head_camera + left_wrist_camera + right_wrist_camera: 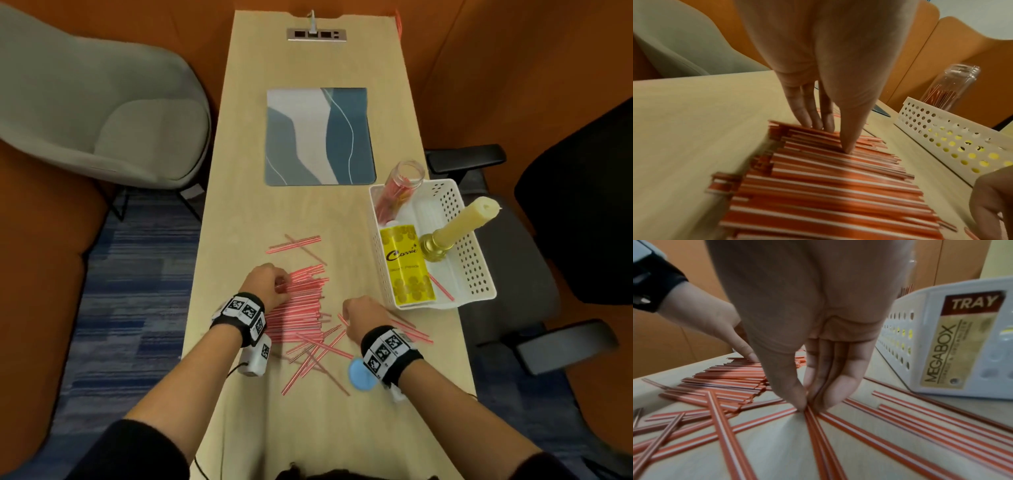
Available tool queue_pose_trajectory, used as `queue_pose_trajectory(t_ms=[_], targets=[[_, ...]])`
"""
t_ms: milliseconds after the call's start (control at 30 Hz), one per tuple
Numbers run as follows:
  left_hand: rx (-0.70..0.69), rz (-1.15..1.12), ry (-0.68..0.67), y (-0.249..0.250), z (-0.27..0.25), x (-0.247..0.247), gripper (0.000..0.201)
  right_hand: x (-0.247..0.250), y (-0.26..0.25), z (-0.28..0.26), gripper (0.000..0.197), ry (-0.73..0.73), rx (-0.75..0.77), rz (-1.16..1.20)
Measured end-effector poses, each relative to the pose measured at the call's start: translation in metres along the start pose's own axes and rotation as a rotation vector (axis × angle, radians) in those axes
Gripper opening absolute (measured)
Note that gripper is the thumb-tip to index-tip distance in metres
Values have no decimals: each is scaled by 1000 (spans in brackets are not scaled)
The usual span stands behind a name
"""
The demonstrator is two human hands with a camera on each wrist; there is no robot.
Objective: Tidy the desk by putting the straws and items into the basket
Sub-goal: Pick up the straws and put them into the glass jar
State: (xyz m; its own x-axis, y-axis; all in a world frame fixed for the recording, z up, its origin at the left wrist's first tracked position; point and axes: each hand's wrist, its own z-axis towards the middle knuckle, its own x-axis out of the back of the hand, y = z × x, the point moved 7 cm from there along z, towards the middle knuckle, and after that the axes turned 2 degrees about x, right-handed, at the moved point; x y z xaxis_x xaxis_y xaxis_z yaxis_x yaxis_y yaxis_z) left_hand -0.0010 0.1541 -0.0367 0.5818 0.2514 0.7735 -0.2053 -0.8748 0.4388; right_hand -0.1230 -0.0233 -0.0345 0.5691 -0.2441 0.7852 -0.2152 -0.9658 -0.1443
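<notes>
Many red-and-white straws (301, 308) lie in a rough pile on the wooden desk, with loose ones scattered around it. My left hand (270, 281) rests on the far left of the pile, its straight fingers and thumb (846, 146) pressing down on the straws (828, 186). My right hand (359, 315) is right of the pile, and its thumb and fingers (830, 392) pinch the end of loose straws (818, 426). The white perforated basket (476, 253) stands at the desk's right edge. It holds a clear jar of straws (397, 192), a yellow bottle (407, 263) and a candle in a gold holder (459, 226).
A blue round lid (358, 377) lies on the desk under my right wrist. A blue-grey mat (318, 137) is further back, with a socket panel (317, 34) at the far end. A grey chair (102, 113) stands left and a black office chair (513, 240) right.
</notes>
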Motion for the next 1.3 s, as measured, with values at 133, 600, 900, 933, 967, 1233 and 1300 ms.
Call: queue_pose_trajectory(t_ms=[133,600,900,933,967,1233,1300], targets=[[-58,-45,102,1,-7,-1,21,-3,-4,-1,29,39,-17,39],[-100,-158,138,4,-2,7,11,139,22,-26,23,560,52,680],[-128,-203,58,31,9,8,13,318,87,-66,11,1206,112,755],[-148,-225,76,38,10,12,14,325,94,-62,11,1245,108,751],[-167,-244,92,46,11,17,14,330,99,-55,11,1265,104,742],[-268,-484,207,105,14,64,11,269,111,15,36,932,0,534],[-323,-532,264,123,17,89,12,250,104,1,27,969,17,603]])
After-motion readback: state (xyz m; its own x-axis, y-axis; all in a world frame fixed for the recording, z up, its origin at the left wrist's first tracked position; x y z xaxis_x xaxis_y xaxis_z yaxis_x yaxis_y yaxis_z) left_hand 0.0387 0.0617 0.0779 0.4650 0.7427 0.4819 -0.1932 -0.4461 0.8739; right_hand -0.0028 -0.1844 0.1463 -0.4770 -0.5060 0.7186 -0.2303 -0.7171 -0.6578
